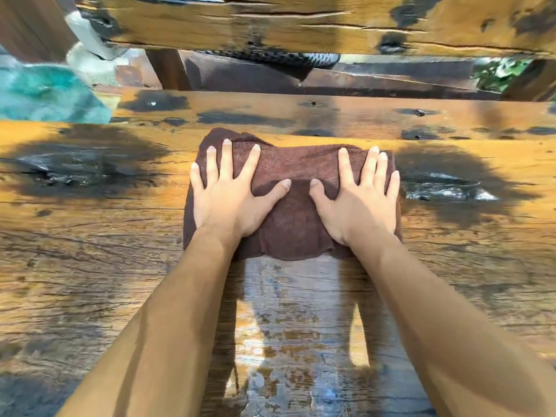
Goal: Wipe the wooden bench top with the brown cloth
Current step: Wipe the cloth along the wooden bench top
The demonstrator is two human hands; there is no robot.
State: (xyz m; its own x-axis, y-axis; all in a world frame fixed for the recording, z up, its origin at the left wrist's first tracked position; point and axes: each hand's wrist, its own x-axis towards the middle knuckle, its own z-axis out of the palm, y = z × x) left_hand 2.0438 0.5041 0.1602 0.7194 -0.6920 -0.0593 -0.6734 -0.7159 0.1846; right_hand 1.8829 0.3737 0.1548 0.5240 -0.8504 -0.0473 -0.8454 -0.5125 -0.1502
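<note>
Both your hands, left (224,200) and right (359,203), press spread flat on the brown cloth (296,218) mid-wipe; next, push toward the tabletop (90,266)'s dark patches.

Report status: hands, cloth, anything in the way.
Hands flat, fingers spread: left hand, right hand, pressing folded brown terry cloth. Cloth on weathered wooden bench top, wet streak on near side. Flanking it, dark patches; no loose object ahead.

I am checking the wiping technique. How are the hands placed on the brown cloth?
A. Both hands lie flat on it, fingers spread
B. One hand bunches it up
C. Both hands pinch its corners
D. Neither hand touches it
A: the left hand and right hand both press flat on the brown cloth, fingers spread, on the wooden bench top.
</note>
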